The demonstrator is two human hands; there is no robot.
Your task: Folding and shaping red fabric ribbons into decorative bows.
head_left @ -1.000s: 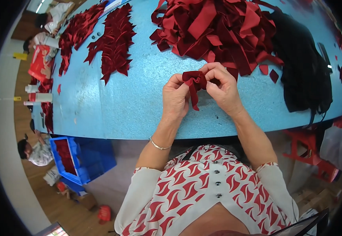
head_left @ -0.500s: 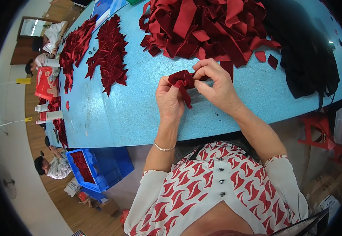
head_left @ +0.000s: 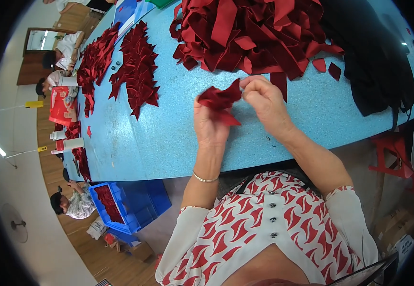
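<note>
A red ribbon (head_left: pixel 220 98) spans from left fingers (head_left: pixel 199 107) to right fingers (head_left: pixel 256 85).

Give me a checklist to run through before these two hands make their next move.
1. Left hand holding the dark red, velvety fabric strip: ok.
2. Right hand at the strip's upper right tip: ok.
3. Right fingertips firmly closed on that tip: cannot tell; the contact is too small to judge.
4. Strip lying flat: not ok; it is bent, one end pointing lower right.
5. Black, soft fabric bundle clear of both hands: ok, off to the right.
</note>
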